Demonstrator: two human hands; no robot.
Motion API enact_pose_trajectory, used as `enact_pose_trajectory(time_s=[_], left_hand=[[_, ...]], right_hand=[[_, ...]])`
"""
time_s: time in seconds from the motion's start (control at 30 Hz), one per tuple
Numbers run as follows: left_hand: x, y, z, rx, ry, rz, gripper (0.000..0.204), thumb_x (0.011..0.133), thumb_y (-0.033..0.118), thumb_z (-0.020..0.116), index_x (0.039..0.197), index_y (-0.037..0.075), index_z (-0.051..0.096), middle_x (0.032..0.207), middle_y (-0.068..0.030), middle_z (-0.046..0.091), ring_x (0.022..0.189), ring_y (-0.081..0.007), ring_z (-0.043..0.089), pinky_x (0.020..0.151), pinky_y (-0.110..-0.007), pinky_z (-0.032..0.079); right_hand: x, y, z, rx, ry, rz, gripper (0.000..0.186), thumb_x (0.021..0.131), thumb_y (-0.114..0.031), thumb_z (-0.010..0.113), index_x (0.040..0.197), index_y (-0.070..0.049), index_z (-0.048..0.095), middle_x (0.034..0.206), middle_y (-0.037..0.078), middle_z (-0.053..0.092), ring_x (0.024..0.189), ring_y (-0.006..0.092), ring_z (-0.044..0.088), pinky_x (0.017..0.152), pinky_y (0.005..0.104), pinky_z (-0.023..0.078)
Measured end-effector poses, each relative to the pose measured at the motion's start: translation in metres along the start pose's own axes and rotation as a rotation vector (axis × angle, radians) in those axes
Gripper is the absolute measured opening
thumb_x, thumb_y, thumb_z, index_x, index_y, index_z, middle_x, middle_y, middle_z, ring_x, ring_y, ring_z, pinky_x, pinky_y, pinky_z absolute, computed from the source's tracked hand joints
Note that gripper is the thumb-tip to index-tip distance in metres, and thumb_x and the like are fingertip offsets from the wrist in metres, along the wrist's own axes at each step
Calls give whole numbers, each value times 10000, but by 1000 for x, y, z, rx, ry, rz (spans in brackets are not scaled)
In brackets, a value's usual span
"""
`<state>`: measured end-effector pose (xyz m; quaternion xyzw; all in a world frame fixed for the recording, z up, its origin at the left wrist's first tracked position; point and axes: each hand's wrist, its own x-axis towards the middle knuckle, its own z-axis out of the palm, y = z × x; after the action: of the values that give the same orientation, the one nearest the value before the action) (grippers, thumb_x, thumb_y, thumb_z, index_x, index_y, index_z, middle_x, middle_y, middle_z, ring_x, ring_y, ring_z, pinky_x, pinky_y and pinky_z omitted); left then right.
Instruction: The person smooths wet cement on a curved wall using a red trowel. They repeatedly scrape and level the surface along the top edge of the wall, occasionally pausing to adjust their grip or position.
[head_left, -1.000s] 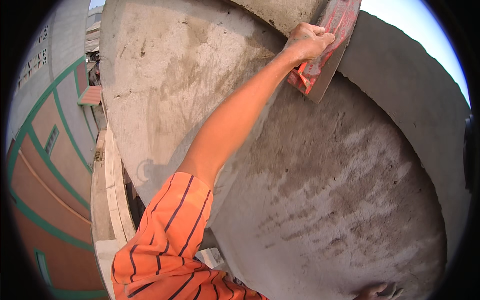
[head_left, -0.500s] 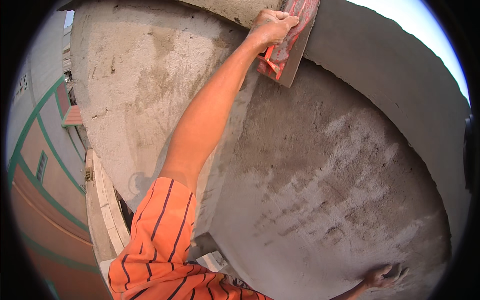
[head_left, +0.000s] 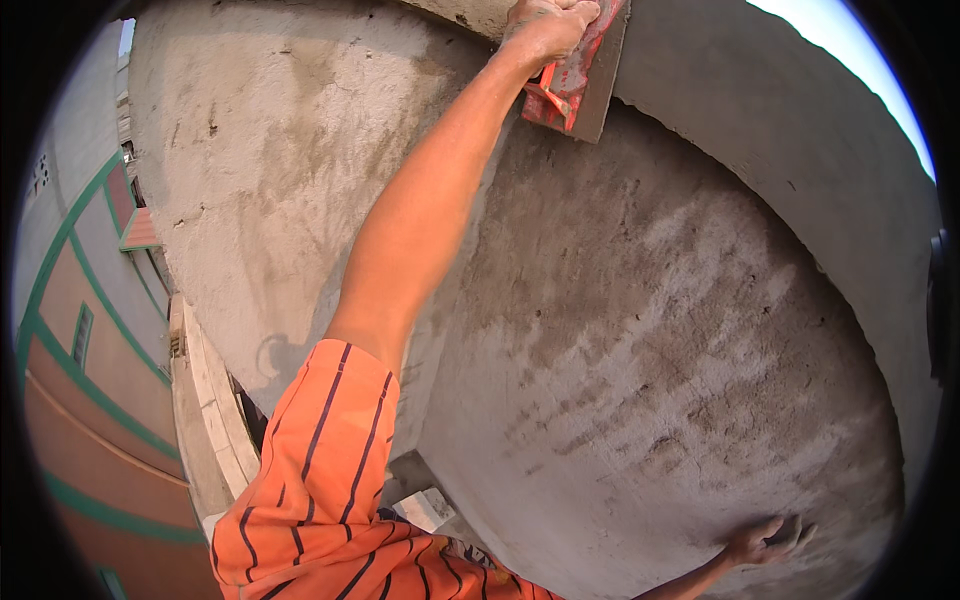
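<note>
My left hand (head_left: 546, 30) is closed round the handle of a red plastering float (head_left: 594, 98) with a worn, cement-smeared body. The arm is stretched high in a striped orange sleeve. The float is against the plaster at the top, where a raised grey band meets the wall; its upper end is cut off by the picture. At the lower right my right hand (head_left: 765, 543) is at the rough wall (head_left: 640, 330), fingers spread and holding nothing. Wet dark patches and paler streaks mark this wall.
To the left stands a lighter, stained wall face (head_left: 270, 130) meeting the darker one at a corner. A smooth grey plaster band (head_left: 770, 130) curves along the upper right. Beyond, at far left, is a building (head_left: 110, 310) with green trim; a pale ledge (head_left: 212, 400) runs below.
The left hand and float sit slightly higher in the picture, shifted a little to the right. The right hand appears slightly higher and is still spread at the wall.
</note>
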<state>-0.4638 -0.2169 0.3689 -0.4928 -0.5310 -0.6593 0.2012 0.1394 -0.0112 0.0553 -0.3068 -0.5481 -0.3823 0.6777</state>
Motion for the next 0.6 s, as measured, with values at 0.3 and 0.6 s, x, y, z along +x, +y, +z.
enact_pose_trajectory(time_s=[0.3,0.6], left_hand=[[-50,-3,-8,-34,66,-195,545,911,358,668,1317,3,590,536,55,454,432,-47,357,422,-249,348],[-68,-49,6,41,110,-42,601,891,340,695,1339,-35,553,629,1,572,459,-52,404,433,-249,370]], right_hand=[[-3,13,0,21,32,-29,351,966,-284,598,1132,21,644,1369,227,532,1226,371,539,1011,464,442],[14,-22,-4,-11,95,-42,379,974,-337,587,1100,12,667,1323,233,568,1200,383,558,996,472,448]])
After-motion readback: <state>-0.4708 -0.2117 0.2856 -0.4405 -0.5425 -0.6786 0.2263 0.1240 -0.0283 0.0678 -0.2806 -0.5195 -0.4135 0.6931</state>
